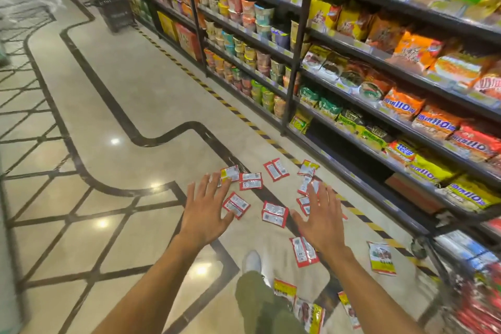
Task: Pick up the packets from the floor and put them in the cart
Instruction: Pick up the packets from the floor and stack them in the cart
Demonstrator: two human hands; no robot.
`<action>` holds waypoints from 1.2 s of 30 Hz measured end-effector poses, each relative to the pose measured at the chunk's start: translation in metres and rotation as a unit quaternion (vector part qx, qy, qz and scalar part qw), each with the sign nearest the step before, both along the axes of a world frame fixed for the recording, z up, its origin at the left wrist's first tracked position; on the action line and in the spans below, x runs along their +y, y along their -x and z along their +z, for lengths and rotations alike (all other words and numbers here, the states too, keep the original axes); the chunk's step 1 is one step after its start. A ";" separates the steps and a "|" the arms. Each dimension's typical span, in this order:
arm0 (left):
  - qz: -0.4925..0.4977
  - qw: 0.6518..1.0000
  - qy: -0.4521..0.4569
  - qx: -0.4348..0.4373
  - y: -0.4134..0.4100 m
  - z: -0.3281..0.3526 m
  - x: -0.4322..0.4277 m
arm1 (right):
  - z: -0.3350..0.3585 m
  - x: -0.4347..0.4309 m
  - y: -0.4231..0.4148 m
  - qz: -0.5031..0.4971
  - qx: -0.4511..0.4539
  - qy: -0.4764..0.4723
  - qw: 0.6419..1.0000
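Several small red-and-white packets lie scattered on the shop floor, among them one between my hands, one by my left thumb and one under my right wrist. A larger packet lies at the right. My left hand and my right hand reach out above the packets, fingers spread, holding nothing. The cart stands at the lower right edge, its wire frame filled with packets.
Tall shelves packed with noodle packs and cups run along the right side. A black basket stands far up the aisle. My shoe and trouser leg show at the bottom. Yellow-black tape edges the shelf base.
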State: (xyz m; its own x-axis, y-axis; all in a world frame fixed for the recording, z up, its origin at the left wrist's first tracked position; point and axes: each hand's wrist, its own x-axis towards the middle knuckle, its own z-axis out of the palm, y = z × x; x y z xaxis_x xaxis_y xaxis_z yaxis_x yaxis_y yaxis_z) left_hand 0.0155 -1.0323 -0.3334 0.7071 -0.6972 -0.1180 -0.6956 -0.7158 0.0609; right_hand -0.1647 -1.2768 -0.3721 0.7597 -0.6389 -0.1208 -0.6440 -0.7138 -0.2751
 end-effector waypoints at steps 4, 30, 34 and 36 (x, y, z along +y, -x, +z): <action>-0.044 0.998 -0.028 0.026 -0.075 -0.036 -0.055 | -0.032 -0.041 -0.073 -0.004 0.011 -0.022 1.000; -0.248 0.954 -0.102 0.133 -0.324 -0.577 -0.220 | -0.540 -0.147 -0.289 -0.011 0.130 -0.076 0.989; -0.275 0.944 -0.119 0.141 -0.332 -0.695 -0.213 | -0.647 -0.144 -0.301 -0.007 0.156 -0.089 0.984; -0.287 0.935 -0.143 0.150 -0.339 -0.751 -0.208 | -0.697 -0.147 -0.304 0.001 0.172 -0.097 0.980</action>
State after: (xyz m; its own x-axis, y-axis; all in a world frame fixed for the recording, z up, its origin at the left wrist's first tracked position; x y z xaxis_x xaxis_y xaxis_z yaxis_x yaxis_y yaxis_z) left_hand 0.3549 -1.2401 -1.0847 0.1313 -0.8615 -0.4905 -0.9523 -0.2470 0.1790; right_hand 0.1392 -1.4237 -1.0691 0.6538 -0.5763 -0.4903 -0.7209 -0.6712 -0.1725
